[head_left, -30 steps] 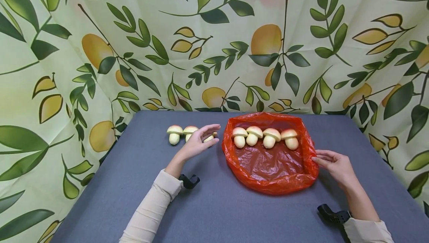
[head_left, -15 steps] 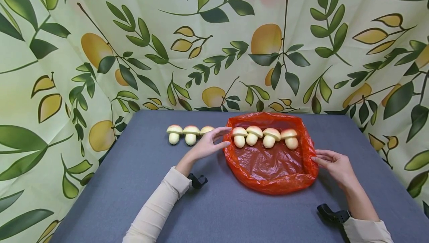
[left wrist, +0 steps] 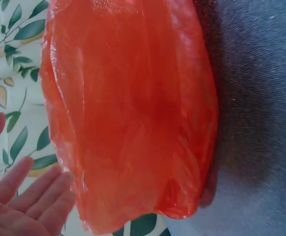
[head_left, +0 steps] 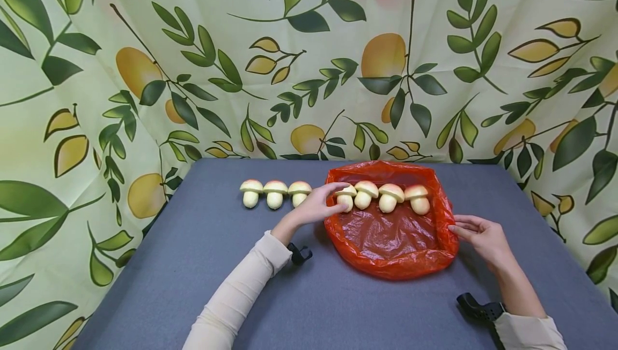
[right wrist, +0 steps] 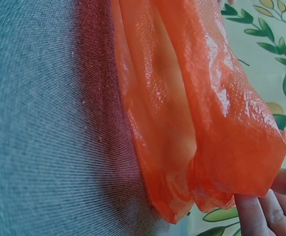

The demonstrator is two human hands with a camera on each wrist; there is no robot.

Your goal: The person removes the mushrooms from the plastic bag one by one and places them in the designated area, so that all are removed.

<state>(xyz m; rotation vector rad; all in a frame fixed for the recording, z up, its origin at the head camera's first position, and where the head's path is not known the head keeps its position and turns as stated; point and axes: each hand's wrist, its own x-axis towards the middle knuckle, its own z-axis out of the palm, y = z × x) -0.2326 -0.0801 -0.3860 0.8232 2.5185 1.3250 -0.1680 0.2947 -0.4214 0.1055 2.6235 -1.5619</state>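
A red plastic bag (head_left: 396, 268) lies with its mouth wide and its rim rolled down. Several toy mushrooms with pale stems and reddish caps sit in a row at its back, the leftmost mushroom (head_left: 350, 201) partly behind my left fingers. My left hand (head_left: 315, 206) reaches over the bag's left rim, thumb and fingers spread around that mushroom; in the left wrist view the hand (left wrist: 29, 206) shows beside the bag wall with nothing gripped. At the right rim, my right hand (head_left: 486, 238) pinches the bag between thumb and fingers, as the right wrist view shows too.
Three more mushrooms (head_left: 275, 194) stand in a row on the grey table (head_left: 193, 242), left of the bag; my left hand overlaps the nearest one. Behind the table hangs a leaf-and-fruit patterned cloth (head_left: 309, 71).
My left hand has moved right from over the table mushrooms, across the bag's left rim, to the leftmost mushroom inside. The right hand stays at the bag's right rim.
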